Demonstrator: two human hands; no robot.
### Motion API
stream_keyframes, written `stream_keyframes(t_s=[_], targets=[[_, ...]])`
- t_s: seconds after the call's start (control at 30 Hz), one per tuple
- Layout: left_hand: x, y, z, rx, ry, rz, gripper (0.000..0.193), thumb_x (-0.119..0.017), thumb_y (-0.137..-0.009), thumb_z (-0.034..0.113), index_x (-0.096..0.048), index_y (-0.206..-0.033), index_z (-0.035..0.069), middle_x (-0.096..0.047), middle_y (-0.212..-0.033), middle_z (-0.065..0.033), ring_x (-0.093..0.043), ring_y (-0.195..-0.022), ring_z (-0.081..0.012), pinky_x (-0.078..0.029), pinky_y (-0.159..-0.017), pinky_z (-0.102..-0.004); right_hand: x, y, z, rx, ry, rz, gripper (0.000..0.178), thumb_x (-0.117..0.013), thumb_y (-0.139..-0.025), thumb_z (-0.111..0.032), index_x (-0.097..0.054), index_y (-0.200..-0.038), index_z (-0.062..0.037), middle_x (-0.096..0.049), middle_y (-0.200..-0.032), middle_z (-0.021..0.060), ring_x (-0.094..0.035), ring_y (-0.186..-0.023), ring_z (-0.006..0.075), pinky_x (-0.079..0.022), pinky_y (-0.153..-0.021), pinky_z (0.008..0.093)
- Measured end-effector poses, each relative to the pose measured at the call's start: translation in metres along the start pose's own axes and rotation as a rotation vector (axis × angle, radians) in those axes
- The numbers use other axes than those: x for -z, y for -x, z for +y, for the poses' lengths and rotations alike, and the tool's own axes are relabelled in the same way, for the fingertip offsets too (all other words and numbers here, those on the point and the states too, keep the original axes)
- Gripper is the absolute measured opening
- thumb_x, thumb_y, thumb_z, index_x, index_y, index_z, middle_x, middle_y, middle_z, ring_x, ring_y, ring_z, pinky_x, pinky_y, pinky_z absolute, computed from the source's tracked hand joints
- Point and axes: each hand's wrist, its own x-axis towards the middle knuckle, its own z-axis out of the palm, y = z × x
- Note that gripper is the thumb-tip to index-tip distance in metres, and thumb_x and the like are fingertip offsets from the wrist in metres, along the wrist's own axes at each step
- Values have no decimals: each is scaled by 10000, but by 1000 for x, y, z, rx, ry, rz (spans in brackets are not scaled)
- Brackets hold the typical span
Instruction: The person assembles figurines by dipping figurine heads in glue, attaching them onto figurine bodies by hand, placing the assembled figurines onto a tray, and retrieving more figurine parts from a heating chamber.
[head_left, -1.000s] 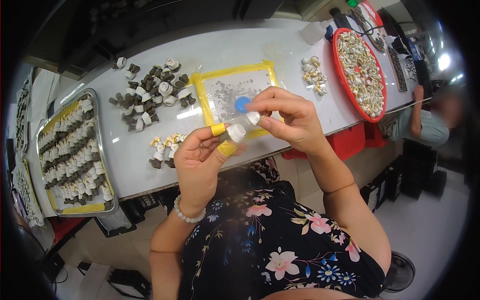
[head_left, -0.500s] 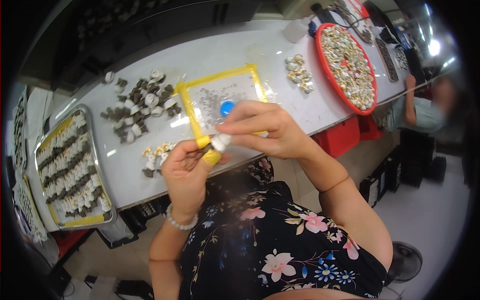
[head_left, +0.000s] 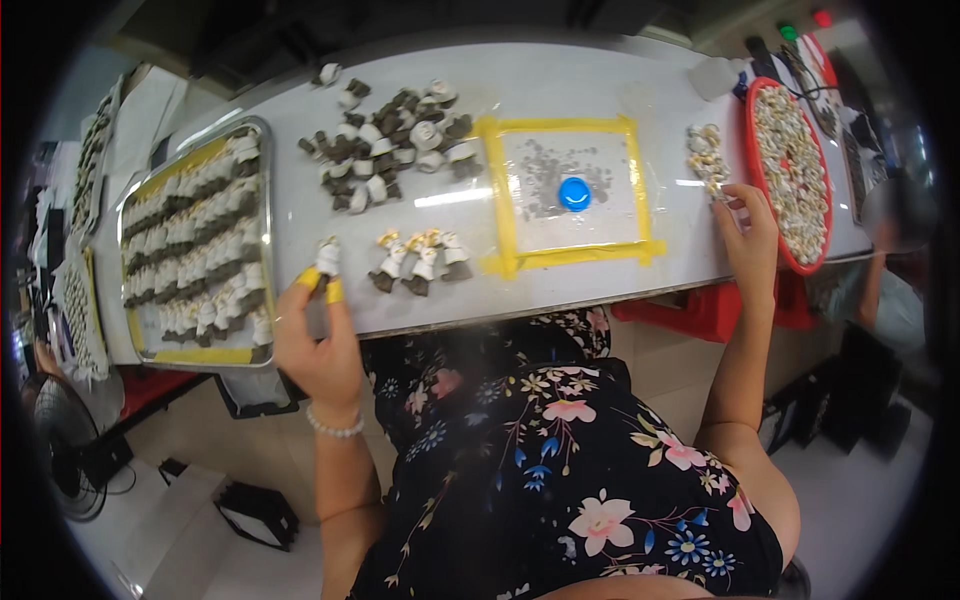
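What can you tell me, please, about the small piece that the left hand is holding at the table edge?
The small piece is white on top and dark below, like those in the row beside it. It stands roughly upright on the white table, near its front edge, left of the short row of assembled pieces and right of the metal tray. The left hand pinches its lower part between fingertips capped in yellow. Finer detail is too small to tell.

Two hands: the left hand (head_left: 318, 345) and right hand (head_left: 748, 232). One small part (head_left: 327, 257) sits in the left fingertips. Beside it stands one row of about five parts (head_left: 420, 262). One blue disc (head_left: 574, 193), one yellow-taped square (head_left: 566, 190), one red tray (head_left: 797, 170), one metal tray (head_left: 195, 245), one loose pile (head_left: 395, 145).
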Motion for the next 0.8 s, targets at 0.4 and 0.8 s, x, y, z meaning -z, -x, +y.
stream_keyframes(t_s=[0.4,0.8], targets=[[-6,7,21,-201,58,-153,509,-677,-695,205,-498,-1081,-74,-522,-1079,-241,-473,-998,-417,-407,-853,-467,-28,6,-27,37,-173,46,197,-637,-798,-13,-602,-992,-12,-569,-912,51,-512,-684,115,-421,-566,233],[-13,11,22,-212,-50,-234,533,-656,-627,203,-501,-1075,-38,-490,-1106,-220,-440,-1035,-402,-364,-889,-489,-36,11,-24,43,-200,77,218,-628,-812,-28,-612,-1030,-27,-561,-922,58,-497,-662,115,-433,-559,229]])
